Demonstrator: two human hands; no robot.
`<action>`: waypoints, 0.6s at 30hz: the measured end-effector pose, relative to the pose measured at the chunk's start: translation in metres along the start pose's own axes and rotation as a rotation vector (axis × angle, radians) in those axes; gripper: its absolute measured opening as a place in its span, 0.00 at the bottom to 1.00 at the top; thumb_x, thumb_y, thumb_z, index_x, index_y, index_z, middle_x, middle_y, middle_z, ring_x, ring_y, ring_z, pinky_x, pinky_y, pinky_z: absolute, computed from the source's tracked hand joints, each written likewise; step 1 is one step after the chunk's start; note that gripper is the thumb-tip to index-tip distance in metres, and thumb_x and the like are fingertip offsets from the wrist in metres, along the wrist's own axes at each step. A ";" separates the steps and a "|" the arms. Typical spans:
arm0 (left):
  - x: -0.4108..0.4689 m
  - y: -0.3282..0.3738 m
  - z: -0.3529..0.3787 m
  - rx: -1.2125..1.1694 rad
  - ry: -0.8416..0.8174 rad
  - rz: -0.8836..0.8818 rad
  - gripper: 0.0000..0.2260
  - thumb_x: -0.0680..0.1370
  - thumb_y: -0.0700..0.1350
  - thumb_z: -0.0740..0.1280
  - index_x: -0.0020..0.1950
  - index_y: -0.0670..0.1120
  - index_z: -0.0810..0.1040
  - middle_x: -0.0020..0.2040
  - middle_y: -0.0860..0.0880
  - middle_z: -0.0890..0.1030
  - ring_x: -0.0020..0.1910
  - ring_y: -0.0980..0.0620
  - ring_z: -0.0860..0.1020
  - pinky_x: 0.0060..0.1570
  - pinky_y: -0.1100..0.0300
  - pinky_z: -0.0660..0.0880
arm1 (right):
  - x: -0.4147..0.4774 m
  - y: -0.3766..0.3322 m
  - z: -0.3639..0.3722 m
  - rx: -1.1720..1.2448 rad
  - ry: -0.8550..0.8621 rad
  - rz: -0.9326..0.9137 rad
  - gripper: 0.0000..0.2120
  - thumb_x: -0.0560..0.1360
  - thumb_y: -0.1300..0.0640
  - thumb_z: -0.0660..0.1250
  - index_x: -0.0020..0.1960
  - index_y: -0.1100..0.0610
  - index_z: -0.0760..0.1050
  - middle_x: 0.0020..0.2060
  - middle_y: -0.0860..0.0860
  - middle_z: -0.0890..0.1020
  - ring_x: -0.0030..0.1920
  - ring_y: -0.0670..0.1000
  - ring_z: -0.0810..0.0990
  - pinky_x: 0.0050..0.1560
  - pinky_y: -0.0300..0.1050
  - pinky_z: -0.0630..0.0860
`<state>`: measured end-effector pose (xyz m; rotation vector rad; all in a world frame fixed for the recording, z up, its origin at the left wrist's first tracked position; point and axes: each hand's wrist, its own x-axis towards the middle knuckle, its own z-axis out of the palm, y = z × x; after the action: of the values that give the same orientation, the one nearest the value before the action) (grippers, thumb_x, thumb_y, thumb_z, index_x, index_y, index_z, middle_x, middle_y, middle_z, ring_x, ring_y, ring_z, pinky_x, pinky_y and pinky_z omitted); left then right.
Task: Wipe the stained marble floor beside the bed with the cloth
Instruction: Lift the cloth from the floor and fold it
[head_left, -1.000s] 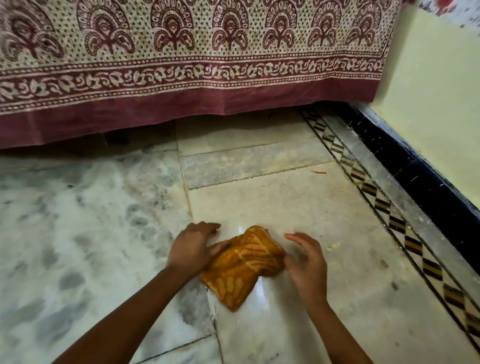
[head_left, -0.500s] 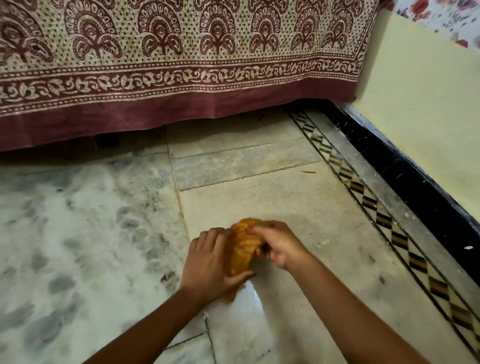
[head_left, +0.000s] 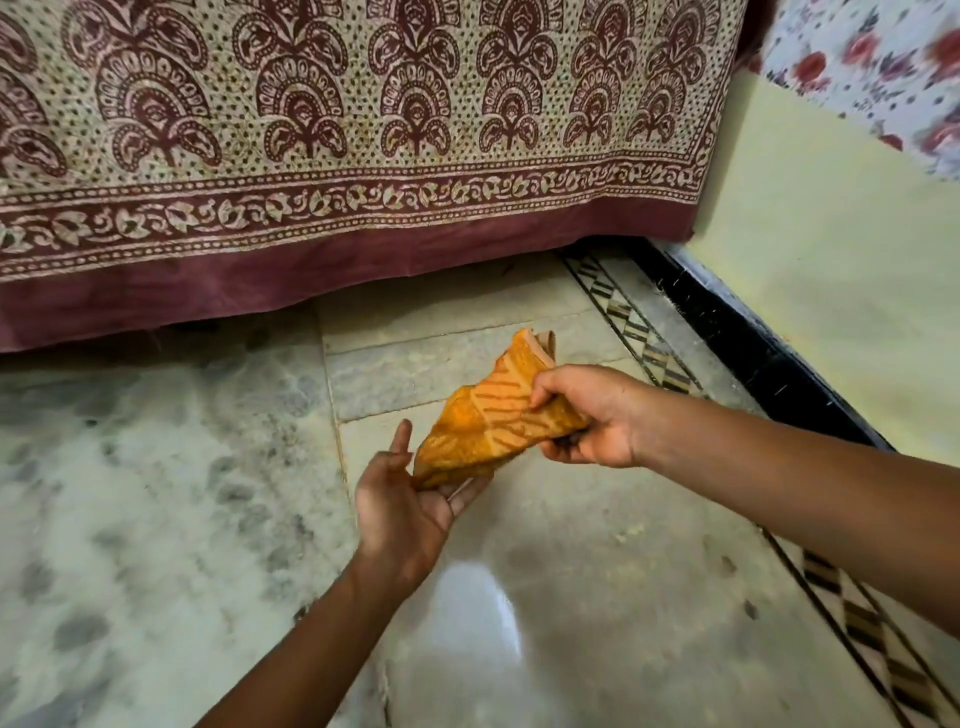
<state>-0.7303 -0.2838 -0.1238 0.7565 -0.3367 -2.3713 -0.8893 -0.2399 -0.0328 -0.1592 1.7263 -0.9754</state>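
An orange patterned cloth, folded into a wedge, is held up off the marble floor. My right hand grips its right end with the thumb on top. My left hand is palm-up with fingers spread, and the cloth's lower end rests on its fingers. The beige marble slab below the hands shows small dark specks and a bright glare patch. Grey-mottled marble lies to the left.
A maroon and cream printed bedsheet hangs down to just above the floor at the back. A diamond-pattern inlay strip and a black skirting run along the pale yellow wall on the right.
The cloth lay on the floor between both hands a second ago. Both hands gathered it, and now it is lifted off the floor, right hand gripping it and left hand open beneath.
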 end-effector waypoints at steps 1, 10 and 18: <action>0.004 0.005 0.006 0.002 -0.012 -0.014 0.21 0.76 0.44 0.55 0.70 0.50 0.65 0.63 0.37 0.74 0.58 0.36 0.76 0.54 0.41 0.75 | 0.003 -0.001 -0.006 -0.035 0.005 -0.006 0.05 0.72 0.65 0.59 0.44 0.57 0.70 0.40 0.56 0.76 0.37 0.51 0.75 0.25 0.38 0.73; 0.045 0.018 0.052 0.443 0.133 0.044 0.25 0.76 0.31 0.61 0.72 0.45 0.64 0.58 0.47 0.79 0.51 0.50 0.81 0.42 0.60 0.79 | 0.038 -0.029 -0.042 0.072 0.070 0.028 0.06 0.72 0.66 0.61 0.44 0.57 0.73 0.36 0.54 0.76 0.32 0.48 0.73 0.25 0.36 0.68; -0.023 0.066 0.165 0.453 0.234 0.103 0.27 0.76 0.32 0.62 0.73 0.45 0.62 0.59 0.46 0.78 0.51 0.51 0.81 0.42 0.62 0.79 | -0.061 -0.102 -0.044 0.523 0.081 0.159 0.12 0.74 0.49 0.66 0.42 0.58 0.75 0.27 0.53 0.77 0.30 0.49 0.73 0.25 0.36 0.74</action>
<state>-0.7818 -0.3124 0.0459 1.1802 -0.8061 -2.1019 -0.9379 -0.2503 0.0839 0.3556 1.4734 -1.2892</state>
